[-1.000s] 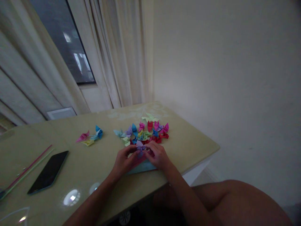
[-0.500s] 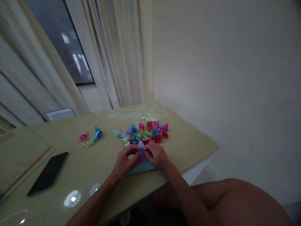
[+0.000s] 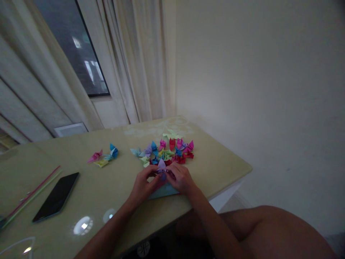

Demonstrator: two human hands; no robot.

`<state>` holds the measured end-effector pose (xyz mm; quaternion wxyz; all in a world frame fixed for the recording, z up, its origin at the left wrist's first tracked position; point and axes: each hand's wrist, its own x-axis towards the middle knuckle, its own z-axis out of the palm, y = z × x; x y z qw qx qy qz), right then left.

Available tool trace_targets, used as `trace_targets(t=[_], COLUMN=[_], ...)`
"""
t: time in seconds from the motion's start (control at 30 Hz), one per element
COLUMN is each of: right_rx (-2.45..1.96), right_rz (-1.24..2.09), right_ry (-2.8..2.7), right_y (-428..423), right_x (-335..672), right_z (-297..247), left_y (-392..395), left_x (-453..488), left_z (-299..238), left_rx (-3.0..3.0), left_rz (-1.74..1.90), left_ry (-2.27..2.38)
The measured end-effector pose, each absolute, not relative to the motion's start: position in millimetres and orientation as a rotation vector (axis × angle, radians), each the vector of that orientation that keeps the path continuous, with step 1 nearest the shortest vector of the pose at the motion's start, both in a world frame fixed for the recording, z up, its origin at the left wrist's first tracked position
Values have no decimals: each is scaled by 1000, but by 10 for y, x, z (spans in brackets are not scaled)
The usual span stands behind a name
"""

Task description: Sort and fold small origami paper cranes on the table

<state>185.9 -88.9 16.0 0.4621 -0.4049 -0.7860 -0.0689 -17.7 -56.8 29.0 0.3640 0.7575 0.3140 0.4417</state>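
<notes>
Between my two hands is a small purple origami crane [image 3: 161, 165], its pointed part upward. The fingers of my left hand [image 3: 144, 184] pinch its left side. My right hand [image 3: 181, 178] pinches it from the right, and the fingertips hide part of the folds. Beneath the hands lie light blue paper [image 3: 164, 191] and a bit of pink paper. Just beyond my fingers a cluster of folded paper cranes [image 3: 166, 154] in blue, red, pink, green and purple sits on the table.
On the left stand a few more paper cranes [image 3: 101, 163], pink, yellow and blue. A black phone [image 3: 56, 197] lies nearer, beside a pink and a green thin stick [image 3: 33, 199]. A clear rim [image 3: 18, 242] shows at the lower left. The table's right edge [image 3: 229, 183] meets the wall side.
The view has shifted very slightly. My hands keep their place around the purple crane, whose upper point shows a little taller.
</notes>
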Motion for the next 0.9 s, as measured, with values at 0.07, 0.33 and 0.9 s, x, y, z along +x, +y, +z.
trace_targets(t=[0.07, 0.33, 0.9], right_rx=[-996, -1011, -1416], right_rz=[-142, -113, -49], right_ry=[-1923, -1928, -1566], right_y=[-891, -895, -305], right_x=[1862, 1858, 2031], right_z=[159, 158, 510], left_y=[-567, -553, 300], left_x=[-180, -176, -1372], left_z=[286, 293, 326], left_rx=[1943, 1902, 1904], left_rz=[1134, 1181, 1199], left_ry=[789, 741, 2163])
